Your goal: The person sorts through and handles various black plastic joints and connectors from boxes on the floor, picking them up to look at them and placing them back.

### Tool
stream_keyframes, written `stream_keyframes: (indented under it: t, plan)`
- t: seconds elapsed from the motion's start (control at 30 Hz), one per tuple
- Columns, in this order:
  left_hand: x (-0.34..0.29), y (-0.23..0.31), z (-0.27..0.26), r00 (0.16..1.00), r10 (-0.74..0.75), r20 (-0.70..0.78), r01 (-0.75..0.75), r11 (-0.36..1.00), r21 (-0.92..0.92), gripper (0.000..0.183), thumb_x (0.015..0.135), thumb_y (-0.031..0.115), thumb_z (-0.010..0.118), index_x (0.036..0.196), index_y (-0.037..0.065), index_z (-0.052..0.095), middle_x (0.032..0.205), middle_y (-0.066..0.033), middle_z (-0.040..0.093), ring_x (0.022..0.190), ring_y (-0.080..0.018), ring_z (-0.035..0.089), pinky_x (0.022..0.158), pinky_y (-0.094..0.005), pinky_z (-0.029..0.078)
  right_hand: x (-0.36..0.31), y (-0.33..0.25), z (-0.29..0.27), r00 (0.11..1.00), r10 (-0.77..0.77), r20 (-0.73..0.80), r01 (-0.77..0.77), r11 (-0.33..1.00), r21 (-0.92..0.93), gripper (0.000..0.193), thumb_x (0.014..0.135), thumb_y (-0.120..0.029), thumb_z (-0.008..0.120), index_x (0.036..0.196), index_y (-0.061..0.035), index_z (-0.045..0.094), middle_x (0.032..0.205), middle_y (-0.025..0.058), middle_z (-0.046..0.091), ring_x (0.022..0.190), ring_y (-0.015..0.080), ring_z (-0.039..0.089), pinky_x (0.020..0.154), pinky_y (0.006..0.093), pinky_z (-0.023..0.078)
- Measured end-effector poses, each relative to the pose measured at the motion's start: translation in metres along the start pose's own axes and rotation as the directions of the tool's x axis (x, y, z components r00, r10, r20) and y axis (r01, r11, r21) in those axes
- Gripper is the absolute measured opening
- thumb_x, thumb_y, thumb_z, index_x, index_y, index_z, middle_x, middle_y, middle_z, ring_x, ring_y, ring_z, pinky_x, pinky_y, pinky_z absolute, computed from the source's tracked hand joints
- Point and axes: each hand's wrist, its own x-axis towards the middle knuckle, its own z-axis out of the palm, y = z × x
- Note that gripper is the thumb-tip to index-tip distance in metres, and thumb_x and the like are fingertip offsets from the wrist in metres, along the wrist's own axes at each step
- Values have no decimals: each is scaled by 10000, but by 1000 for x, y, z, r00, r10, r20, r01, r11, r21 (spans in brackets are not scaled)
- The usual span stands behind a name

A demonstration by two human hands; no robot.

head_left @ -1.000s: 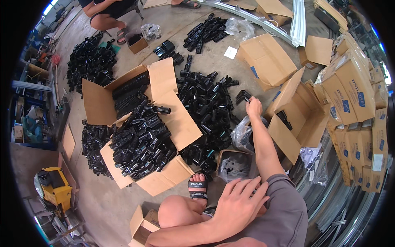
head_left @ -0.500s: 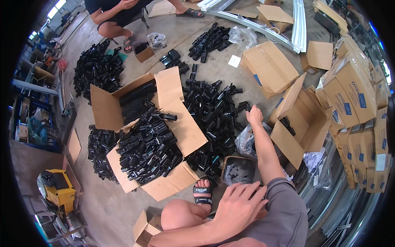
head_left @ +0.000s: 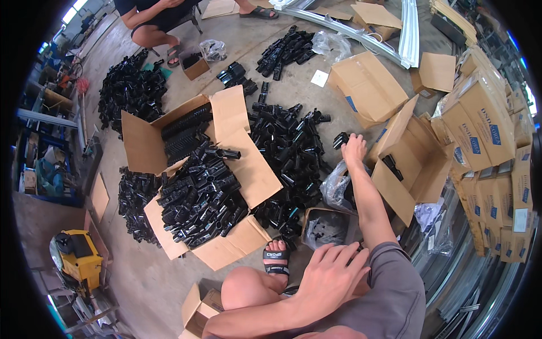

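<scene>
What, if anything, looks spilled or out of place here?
A jumbled heap of black tubular fittings bulges over the near flaps of the large open cardboard box; it looks odd against the neat rows inside. Any damage is too small to tell.

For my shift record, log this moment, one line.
right hand: holding black hardware, near open carton; left hand: extended, nothing visibly held

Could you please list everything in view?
Held fitting: count unclear, black, upper right of centre
Tubular fittings: many, black, on floor and in cartons
Cartons: many, brown, centre, top and right
Plastic bags: several, clear, around heaps
Metal profiles: several, silvery, top and right
Paper: one, white, upper centre
Machine: one, yellow-black, lower left
Seated person: one, dark clothing, top left
Sandalled foot: one, black sandal, lower centre
Left hand: one, bare, lower centre
Right hand: one, bare, holding that fitting
</scene>
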Motion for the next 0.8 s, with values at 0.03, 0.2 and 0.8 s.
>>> stream_keyframes:
  t: [0.03,0.2,0.8]
  plan:
    - [0,1,1,1000,11,1,-11,1000,4,341,865,249,729,1148,70,670,1149,-90,663,1010,-253,628,924,-387,462,2,3,1,1000,-2,-5,2,1000,-5,364,806,-221,750,1101,-53,621,1061,209,699,1043,390,665,900,486,531]
    - [-3,3,3,1000,27,-16,-27,999,26,319,865,230,726,1136,72,666,1139,-86,664,1007,-246,630,922,-381,459,6,0,2,975,111,195,-179,909,377,322,786,-186,763,1056,-75,627,1002,211,700,958,397,672,877,468,516]
    - [3,4,6,990,-30,-141,31,999,6,515,853,238,729,1303,42,578,1228,-132,637,1091,-304,605,943,-398,473,-28,-21,-131,998,13,-54,32,669,743,370,861,-143,719,1188,-32,583,1085,186,691,1012,317,662,867,385,507]
